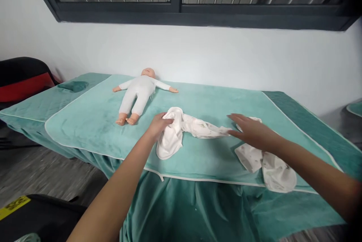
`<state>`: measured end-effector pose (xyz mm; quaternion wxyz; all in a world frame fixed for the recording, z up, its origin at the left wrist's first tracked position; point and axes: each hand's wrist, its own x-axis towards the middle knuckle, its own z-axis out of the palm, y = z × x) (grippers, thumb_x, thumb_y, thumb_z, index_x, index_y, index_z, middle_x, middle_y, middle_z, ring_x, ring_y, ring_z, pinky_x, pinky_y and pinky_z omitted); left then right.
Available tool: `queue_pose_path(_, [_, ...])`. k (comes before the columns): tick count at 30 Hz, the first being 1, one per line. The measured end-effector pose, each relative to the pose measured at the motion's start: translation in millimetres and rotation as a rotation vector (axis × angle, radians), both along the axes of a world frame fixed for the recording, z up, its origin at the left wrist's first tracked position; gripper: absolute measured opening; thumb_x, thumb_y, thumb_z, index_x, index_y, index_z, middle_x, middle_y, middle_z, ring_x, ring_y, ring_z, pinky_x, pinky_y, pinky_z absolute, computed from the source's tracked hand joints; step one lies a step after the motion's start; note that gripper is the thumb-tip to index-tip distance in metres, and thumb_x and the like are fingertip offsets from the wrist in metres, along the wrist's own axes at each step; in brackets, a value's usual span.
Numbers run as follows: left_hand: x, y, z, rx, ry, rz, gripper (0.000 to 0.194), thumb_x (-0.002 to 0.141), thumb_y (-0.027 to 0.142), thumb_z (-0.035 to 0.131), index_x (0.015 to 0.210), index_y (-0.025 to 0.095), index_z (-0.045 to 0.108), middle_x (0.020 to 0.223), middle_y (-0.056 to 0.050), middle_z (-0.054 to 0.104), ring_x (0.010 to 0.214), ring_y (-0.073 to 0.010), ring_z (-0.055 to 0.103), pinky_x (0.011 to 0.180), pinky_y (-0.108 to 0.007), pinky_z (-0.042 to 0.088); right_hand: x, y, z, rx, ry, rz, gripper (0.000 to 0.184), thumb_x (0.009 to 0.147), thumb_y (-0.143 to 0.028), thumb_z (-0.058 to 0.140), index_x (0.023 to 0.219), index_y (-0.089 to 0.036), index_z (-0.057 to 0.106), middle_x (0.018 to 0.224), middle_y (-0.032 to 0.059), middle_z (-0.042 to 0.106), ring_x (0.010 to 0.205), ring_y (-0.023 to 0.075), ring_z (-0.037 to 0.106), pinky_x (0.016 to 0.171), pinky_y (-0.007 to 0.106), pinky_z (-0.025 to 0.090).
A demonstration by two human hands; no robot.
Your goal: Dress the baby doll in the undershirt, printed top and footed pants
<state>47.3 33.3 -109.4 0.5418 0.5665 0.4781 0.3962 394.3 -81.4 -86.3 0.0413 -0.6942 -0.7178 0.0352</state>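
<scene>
From here, the long white printed-cloth garment [195, 126] is lying crosswise on the teal plush sheet [215, 102], the left hand [157, 125] gripping its wide end, the right hand [251, 131] splaying unclenched by its narrow tip, contact unclear.

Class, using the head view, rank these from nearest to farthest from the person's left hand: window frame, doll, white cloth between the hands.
1. White cloth: touching the left hand.
2. Doll: beyond, to its left.
3. Window frame: high at the back.
</scene>
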Motion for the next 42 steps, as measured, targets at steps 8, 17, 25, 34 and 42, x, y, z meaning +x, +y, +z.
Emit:
queue_pose_path(8, [11.1, -52.6, 93.6, 0.313, -0.048, -0.132, 0.019, 0.078, 0.034, 0.074, 0.086, 0.019, 0.065, 0.08, 0.0, 0.063, 0.073, -0.0144, 0.058, 0.064, -0.025, 0.044, -145.6, 44.7, 25.3, 0.247, 0.686, 0.291, 0.053, 0.096, -0.043, 0.054, 0.145, -0.026, 0.049, 0.144, 0.0094, 0.059, 0.125, 0.027, 0.06, 0.107, 0.045, 0.047])
queue_pose_path(17, [-46.6, -55.2, 76.6, 0.414, -0.078, 0.197, 0.014, 0.076, 0.023, 0.073, 0.088, 0.019, 0.067, 0.088, -0.001, 0.066, 0.082, -0.0156, 0.059, 0.075, -0.027, 0.045, -11.6, -14.1, -68.1, 0.06, 0.023, 0.269, 0.097, 0.077, -0.056, 0.074, 0.159, -0.027, 0.03, 0.167, 0.0154, 0.027, 0.154, 0.0416, 0.022, 0.12, 0.068, 0.018])
queue_pose_path(25, [12.3, -42.8, 46.7, 0.364, -0.125, 0.28, 0.012, 0.077, 0.024, 0.07, 0.087, 0.02, 0.065, 0.08, 0.003, 0.062, 0.076, -0.0125, 0.055, 0.07, -0.024, 0.041, 142.2, -45.1, -80.5, -0.069, -0.119, 0.109, 0.065, 0.072, -0.03, 0.067, 0.136, -0.029, 0.059, 0.161, 0.013, 0.04, 0.147, 0.0407, 0.035, 0.107, 0.054, 0.04])
queue_pose_path(34, [22.5, -56.5, 41.1, 0.297, -0.051, 0.164, 0.011, 0.079, 0.024, 0.069, 0.088, 0.021, 0.066, 0.082, 0.003, 0.065, 0.078, -0.0138, 0.057, 0.072, -0.025, 0.042, 101.7, -11.5, -54.7, 0.222, 0.138, -0.214, 0.019, 0.082, -0.035, 0.057, 0.069, -0.023, 0.052, 0.079, 0.0052, 0.062, 0.078, 0.0212, 0.056, 0.069, 0.032, 0.041])
queue_pose_path(42, [14.3, -51.1, 42.7, 0.337, -0.035, 0.229, 0.011, 0.078, 0.025, 0.069, 0.088, 0.02, 0.066, 0.082, 0.002, 0.065, 0.079, -0.0147, 0.059, 0.073, -0.026, 0.044, 132.8, 32.7, 2.6, 0.796, 0.152, -0.908, 0.022, 0.084, -0.025, 0.057, 0.104, -0.016, 0.06, 0.089, 0.0117, 0.063, 0.069, 0.0166, 0.048, 0.064, 0.034, 0.038])
